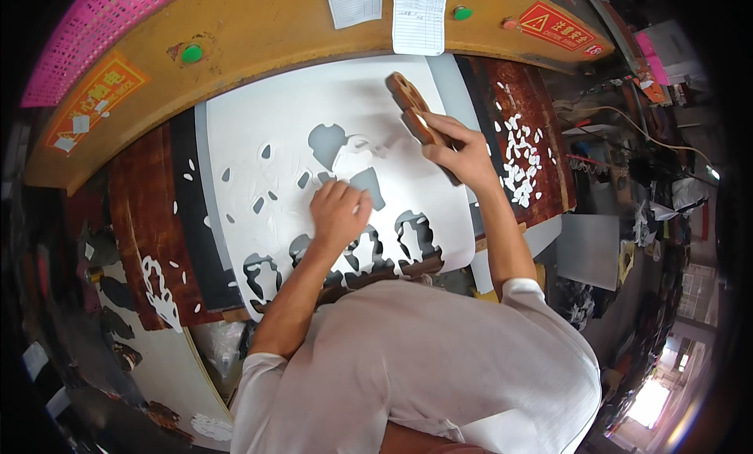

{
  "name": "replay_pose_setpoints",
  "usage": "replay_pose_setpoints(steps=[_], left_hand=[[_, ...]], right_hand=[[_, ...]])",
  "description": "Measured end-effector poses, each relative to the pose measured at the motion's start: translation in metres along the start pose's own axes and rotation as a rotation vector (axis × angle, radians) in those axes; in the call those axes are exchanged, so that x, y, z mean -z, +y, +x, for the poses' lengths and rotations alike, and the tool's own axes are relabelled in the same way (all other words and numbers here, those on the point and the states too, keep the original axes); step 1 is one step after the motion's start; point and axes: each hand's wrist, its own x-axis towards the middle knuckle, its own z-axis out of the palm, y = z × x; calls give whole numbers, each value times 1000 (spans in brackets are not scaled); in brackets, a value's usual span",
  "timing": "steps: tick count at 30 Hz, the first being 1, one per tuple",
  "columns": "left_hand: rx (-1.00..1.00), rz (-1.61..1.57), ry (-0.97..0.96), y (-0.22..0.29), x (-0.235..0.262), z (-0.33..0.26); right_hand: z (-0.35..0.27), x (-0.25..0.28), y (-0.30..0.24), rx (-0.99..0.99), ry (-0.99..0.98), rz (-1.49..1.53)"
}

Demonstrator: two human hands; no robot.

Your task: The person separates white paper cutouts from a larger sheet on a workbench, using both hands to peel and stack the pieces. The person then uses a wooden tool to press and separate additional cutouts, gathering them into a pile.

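- Nearest the camera we see our own pale short-sleeved shirt (423,368), both bare forearms rising from it toward the bench.
- Left hand (339,211) lies palm-down, fingers loosely curled, pressing on the white cut-out sheet (267,124); it grasps nothing, just rests flat on the paper.
- The sheet sits under that hand and runs on up to the far edge of the bench; dark shaped holes are cut through it around the hand and along its near edge.
- Right hand (463,152) is clenched around the brown wooden tool (416,113), arm stretched forward and to the right, wrist bent slightly.
- The tool sticks out up and left of the fist, its rounded end over the sheet's upper right part; we cannot tell if it touches the paper.
- The hands are near each other, right one farther out.
- Right of the sheet, small white paper scraps (519,160) lie scattered on the dark red-brown board (541,109).
- Left of the sheet, more white bits on a dark board (149,218).
- Farthest: yellow machine frame (267,22) with a green button (191,53), two paper slips (420,14) hanging over it, a pink perforated basket (86,30) at upper left; contents not visible.
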Motion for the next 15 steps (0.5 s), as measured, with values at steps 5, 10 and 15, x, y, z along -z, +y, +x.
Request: replay_pose_setpoints(steps=[5, 10, 15], left_hand=[[13, 87, -340, 16, -50, 96], [5, 184, -1179, 0, 11, 59], [1171, 93, -178, -123, 80, 80]], right_hand=[[-48, 25, -27, -277, 125, 503], [-85, 24, -22, -180, 297, 745], [-87, 21, 0, -315, 445, 725]])
